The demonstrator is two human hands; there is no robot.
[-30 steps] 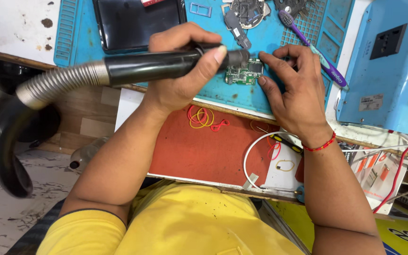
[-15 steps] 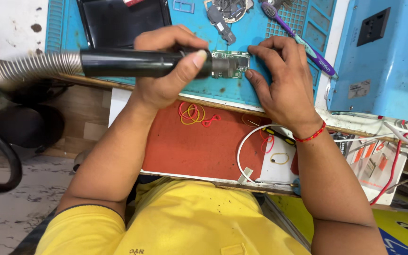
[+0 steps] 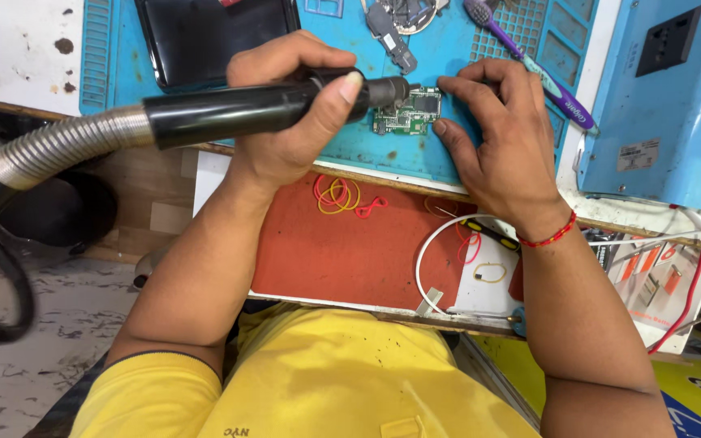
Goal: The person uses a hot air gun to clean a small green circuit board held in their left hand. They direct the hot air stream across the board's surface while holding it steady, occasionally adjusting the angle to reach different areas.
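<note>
left hand point(image 3: 294, 122) is wrapped tight around the black hot-air handle point(image 3: 245, 109), its nozzle tip right over the small green circuit board point(image 3: 410, 113) lying on the blue work mat point(image 3: 350, 154). right hand point(image 3: 501, 138) is spread, fingertips point(image 3: 441, 127) pinning the board's right edge, a purple toothbrush point(image 3: 545, 77) just beyond the knuckles. the ribbed metal hose point(image 3: 66, 146) trails off left.

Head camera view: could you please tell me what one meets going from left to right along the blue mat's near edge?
Ribbed metal hose → black handpiece gripped by the left hand → green circuit board → right hand → purple toothbrush → blue box.
</note>
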